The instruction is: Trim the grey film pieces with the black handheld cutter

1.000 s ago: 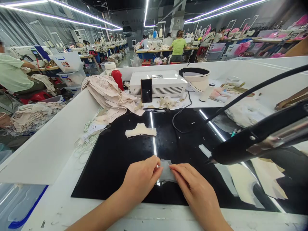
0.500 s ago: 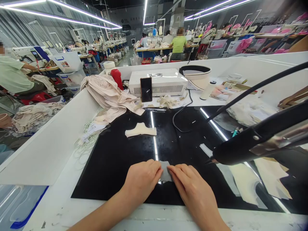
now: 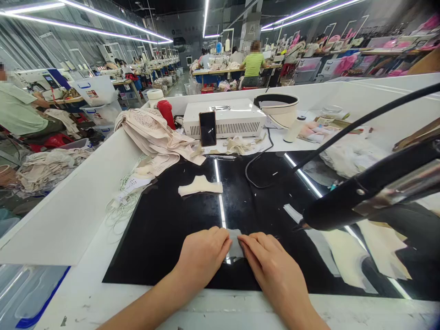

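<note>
A small grey piece of fabric is stretched between my two hands, low over the glossy black mat. My left hand pinches its left edge between thumb and fingers. On the opposite edge, my right hand grips with the fingertips pressed together. Beyond them lies a cream fabric piece with a raised middle. To the right, cream cut pieces and a grey cut piece rest on the mat, partly overlapping. A narrow pale strip lies near them.
A black arm-like tool with a cable juts in from the right above the mat. Behind stand a white vented box, a phone and a thread cone. Beige fabric is heaped at the left; white walls border the table.
Both hands keep hold of the grey fabric in nearly the same place. The view has shifted slightly; the black tool at the right appears a little lower.
</note>
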### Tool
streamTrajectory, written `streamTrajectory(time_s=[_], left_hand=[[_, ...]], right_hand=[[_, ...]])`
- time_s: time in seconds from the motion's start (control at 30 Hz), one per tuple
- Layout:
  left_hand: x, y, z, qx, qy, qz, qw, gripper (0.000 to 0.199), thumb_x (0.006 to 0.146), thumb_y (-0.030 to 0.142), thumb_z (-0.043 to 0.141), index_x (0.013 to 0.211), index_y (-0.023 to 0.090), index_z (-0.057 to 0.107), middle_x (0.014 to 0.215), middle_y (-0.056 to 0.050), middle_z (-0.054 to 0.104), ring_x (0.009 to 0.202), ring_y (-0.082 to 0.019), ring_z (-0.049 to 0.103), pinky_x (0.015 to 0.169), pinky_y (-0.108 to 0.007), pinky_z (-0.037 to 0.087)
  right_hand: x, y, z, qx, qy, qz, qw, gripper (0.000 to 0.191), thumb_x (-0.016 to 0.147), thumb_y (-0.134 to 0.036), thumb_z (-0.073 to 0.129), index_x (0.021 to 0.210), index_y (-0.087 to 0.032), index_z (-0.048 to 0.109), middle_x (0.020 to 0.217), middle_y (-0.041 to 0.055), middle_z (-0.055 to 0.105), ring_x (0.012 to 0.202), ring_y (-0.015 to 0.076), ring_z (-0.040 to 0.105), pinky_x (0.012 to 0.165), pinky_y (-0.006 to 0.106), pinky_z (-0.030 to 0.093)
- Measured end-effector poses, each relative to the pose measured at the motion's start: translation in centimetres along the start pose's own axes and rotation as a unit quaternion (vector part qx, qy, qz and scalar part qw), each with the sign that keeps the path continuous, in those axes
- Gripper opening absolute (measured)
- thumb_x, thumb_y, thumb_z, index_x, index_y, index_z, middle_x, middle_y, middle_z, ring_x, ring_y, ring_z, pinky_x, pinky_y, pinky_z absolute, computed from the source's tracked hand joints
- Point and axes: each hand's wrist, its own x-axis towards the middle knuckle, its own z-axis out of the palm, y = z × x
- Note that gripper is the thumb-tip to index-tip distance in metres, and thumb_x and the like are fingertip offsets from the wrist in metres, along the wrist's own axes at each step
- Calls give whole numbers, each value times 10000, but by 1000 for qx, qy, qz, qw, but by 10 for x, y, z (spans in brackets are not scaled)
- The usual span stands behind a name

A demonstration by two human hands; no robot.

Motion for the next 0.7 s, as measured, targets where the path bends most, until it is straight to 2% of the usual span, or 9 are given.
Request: streamTrajectory(time_s=[0.1,0.2,0.27,0.37,0.47,0.53,0.7], left_hand=[[-1,0,1,22,33,11,999,174,1028,232,569,863,218,621,732,30,630,584,-166,597,519,-310,339],[0,2,0,75,103,69,989,220,1038,167,506,852,197,619,716,10,594,594,-182,563,547,-327,403],[0,5,-1,73,130,112,982,209,1033,124,495,881,180,627,760,-5,618,665,-188,592,623,-337,481],[-1,8,1,9,123,156,980,154,1037,113,506,981,153,643,922,-31,697,861,-187,673,806,-342,567],[-3,10,6,-22,112,181,977,167,1057,126,485,1076,118,650,1100,-62,733,1038,-186,700,963,-338,577],[-4,10,9,-17,116,185,976,182,1059,128,479,1089,104,658,1146,-78,740,1079,-194,709,997,-344,581],[-5,10,13,-7,131,183,974,192,1048,118,488,1052,91,678,1126,-98,756,1063,-214,733,968,-351,618]], right_hand=[[1,0,1,-4,10,-5,1000,342,1103,-240,375,1049,-192,709,834,31,693,685,176,603,624,305,462],[2,-1,1,-1,11,-3,1000,335,1101,-243,380,1040,-194,705,826,27,687,678,177,602,601,307,455],[2,-1,1,0,12,-2,1000,328,1099,-239,381,1034,-195,700,826,27,685,679,180,603,598,309,457],[1,0,0,1,7,-6,1000,323,1098,-233,376,1050,-195,693,828,28,680,682,186,604,612,314,470],[0,1,0,1,0,-13,1000,322,1098,-236,370,1081,-190,689,842,35,683,690,190,609,622,315,480],[0,1,1,-2,1,-18,1000,323,1098,-237,371,1097,-185,689,850,41,686,695,192,612,631,317,485],[-1,2,2,1,5,-18,1000,320,1098,-235,379,1116,-180,694,856,44,687,696,190,617,634,319,482]])
